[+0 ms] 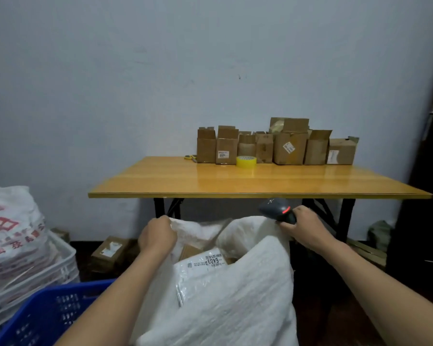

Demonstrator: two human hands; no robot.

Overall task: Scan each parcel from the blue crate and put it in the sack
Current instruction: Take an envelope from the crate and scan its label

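A white woven sack stands open in front of me, below the table. My left hand grips its far left rim. My right hand holds a dark handheld scanner with a red light and also pinches the sack's right rim. Inside the sack lies a white plastic parcel with a label reading 6403, on top of brown cardboard parcels. The blue crate sits at the lower left; its inside is hidden from here.
A wooden folding table stands ahead with a row of cardboard boxes, a yellow tape roll and scissors. Stacked white crates with a printed bag are at left. More boxes lie on the floor.
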